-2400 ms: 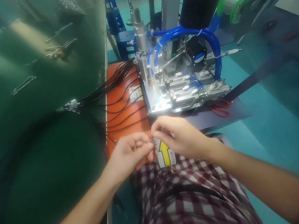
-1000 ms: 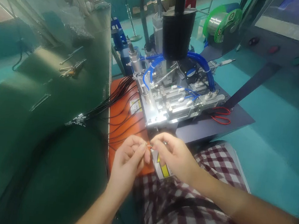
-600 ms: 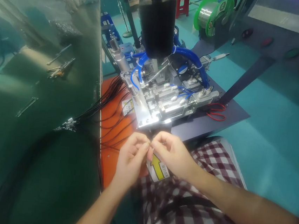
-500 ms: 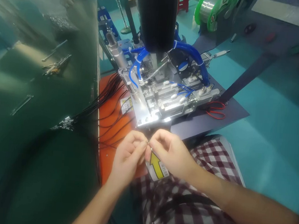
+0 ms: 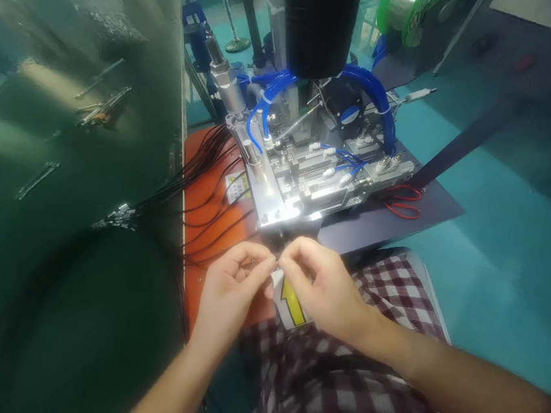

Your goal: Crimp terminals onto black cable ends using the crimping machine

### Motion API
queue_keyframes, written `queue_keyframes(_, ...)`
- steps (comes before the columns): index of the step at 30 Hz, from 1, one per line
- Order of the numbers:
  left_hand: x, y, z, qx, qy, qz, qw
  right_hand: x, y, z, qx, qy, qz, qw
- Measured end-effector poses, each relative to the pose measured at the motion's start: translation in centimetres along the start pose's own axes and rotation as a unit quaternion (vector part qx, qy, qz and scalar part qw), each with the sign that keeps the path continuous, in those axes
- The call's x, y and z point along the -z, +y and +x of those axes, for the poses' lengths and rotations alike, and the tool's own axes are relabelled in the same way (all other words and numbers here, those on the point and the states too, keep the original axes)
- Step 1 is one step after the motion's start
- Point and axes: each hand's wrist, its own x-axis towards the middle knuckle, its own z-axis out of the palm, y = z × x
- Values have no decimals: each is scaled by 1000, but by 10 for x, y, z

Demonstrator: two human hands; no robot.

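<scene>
My left hand (image 5: 228,293) is closed in a pinch, thumb against forefinger. Facing it, my right hand (image 5: 330,293) pinches too, and the two sets of fingertips nearly meet. A tiny shiny piece shows between them, too small to name. Below the fingers lies a white label with a yellow arrow (image 5: 295,306), partly covered by my right hand. Just beyond the hands stands a metal machine (image 5: 301,189) with blue air tubes (image 5: 378,99) and bright light on its front plate. Thin black cables (image 5: 205,226) cross the orange surface (image 5: 198,303) beside my left hand.
Bundled cables with silvery ends (image 5: 121,216) rest on the dark green tabletop (image 5: 89,318) at left, with several small metal tools (image 5: 102,109) farther back. A black tube (image 5: 318,29) hangs over the machine. A green spool (image 5: 406,14) and red scissor handles (image 5: 402,202) are on the right.
The view has shifted slightly, with the machine now a little farther right. Both hands stay pinched in front of it; the fingertips look slightly farther apart.
</scene>
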Motion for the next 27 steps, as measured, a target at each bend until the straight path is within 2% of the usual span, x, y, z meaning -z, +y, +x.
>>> queue_keyframes(2, -3, 0, -2, -6, 16, -31, 999, 0, -1, -1, 88, 16, -55, 994)
queue_keyframes(4, -3, 0, -1, -4, 7, -76, 997, 0, -2, 0, 110, 20, -70, 991)
queue_keyframes(5, -2, 0, 0, -6, -1, -96, 995, 0, -2, 1, 83, 14, -53, 995)
queue_keyframes(7, 0, -1, 4, -17, -28, -127, 991, -1, -3, 3, -15, -11, 15, 1000)
queue_keyframes(9, 3, -3, 9, -26, -50, -135, 989, -1, -1, 6, -97, -43, 79, 991)
queue_keyframes(12, 6, -7, 12, -11, -55, -82, 995, 0, 3, 9, -125, -67, 112, 984)
queue_keyframes(17, 8, -8, 10, -11, -56, 21, 998, 6, 8, 11, -78, -60, 82, 992)
queue_keyframes(21, 8, -7, 11, -17, -61, 105, 992, 8, 12, 13, -72, -59, 43, 995)
queue_keyframes(24, 6, -11, 14, -45, -26, 132, 990, 8, 15, 15, -70, -48, 18, 996)
queue_keyframes(27, 6, -18, 18, -104, 19, 200, 974, 11, 19, 18, -68, -27, -11, 997)
